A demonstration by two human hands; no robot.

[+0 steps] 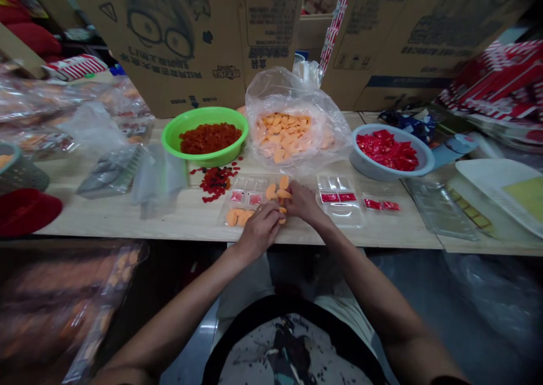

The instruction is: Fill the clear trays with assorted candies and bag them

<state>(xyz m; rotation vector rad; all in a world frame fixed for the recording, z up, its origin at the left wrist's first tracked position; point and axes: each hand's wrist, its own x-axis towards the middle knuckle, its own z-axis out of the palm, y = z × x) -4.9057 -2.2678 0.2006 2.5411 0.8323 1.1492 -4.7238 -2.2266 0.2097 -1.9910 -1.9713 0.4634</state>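
Note:
A clear plastic compartment tray (248,199) lies at the table's front edge, with orange pieces (237,216) and small red packets (236,196) in its cells. My left hand (259,229) rests on the tray's near right corner, fingers curled and pinched over orange pieces. My right hand (302,202) is beside it, fingers closed on orange pieces (276,191) at the tray's right side. What each fingertip grips is partly hidden.
Behind stand a green bowl (203,147) of dark red bits, an open clear bag (292,122) of orange pieces, and a grey bowl (382,170) of red packets. A second tray (341,204) with red packets lies right. Spilled red bits (216,181), cardboard boxes (178,34), filled bags left.

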